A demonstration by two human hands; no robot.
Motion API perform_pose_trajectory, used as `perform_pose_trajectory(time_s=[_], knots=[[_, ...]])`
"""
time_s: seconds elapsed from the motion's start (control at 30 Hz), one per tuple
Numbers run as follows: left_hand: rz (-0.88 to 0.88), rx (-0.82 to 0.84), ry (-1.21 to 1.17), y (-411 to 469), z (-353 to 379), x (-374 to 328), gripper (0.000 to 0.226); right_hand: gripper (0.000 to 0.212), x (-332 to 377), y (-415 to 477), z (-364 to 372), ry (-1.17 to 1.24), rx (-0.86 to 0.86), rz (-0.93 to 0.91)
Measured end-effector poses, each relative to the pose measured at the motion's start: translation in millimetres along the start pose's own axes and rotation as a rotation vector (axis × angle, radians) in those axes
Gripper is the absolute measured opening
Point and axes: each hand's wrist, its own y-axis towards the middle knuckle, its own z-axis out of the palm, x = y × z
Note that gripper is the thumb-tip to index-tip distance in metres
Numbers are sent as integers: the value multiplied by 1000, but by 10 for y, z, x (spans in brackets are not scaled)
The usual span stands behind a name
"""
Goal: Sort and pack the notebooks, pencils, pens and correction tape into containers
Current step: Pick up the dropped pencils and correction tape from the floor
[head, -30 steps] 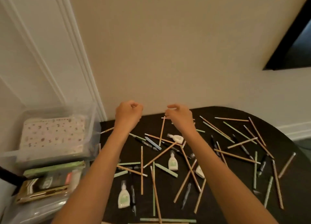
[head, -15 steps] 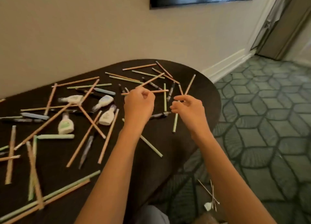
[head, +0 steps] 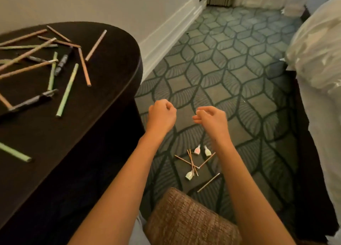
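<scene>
Both my hands hang in the air past the right end of the dark table (head: 114,90), over the carpet. My left hand (head: 162,115) is curled into a loose fist with nothing visible in it. My right hand (head: 210,118) has its fingers curled together, also holding nothing that I can see. Several pencils (head: 67,90) and dark pens (head: 62,62) lie scattered on the table's right end. On the floor below my hands lie crossed pencils (head: 191,162), three correction tapes (head: 197,150), and one more pencil (head: 208,182).
A brown woven seat cushion (head: 190,220) sits directly below me. A bed with white bedding (head: 317,60) runs along the right. The patterned green carpet (head: 230,69) stretches ahead to a white baseboard (head: 171,32).
My view has swung right, from the containers and table's left end to the table's right end and the floor. Both hands have moved off the table and now hover over the carpet.
</scene>
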Motion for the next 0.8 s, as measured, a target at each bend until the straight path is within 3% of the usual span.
perform_pose_trajectory(time_s=[0.33, 0.5, 0.8], knots=[[-260, 288, 160, 644, 1481, 1065, 13, 22, -1415, 867, 42, 66, -73, 372], [-340, 399, 323, 915, 2001, 1646, 24, 26, -2269, 1239, 45, 58, -155, 605], [-340, 634, 680, 1213, 2817, 2698, 35, 21, -3815, 1700, 190, -87, -200, 887]])
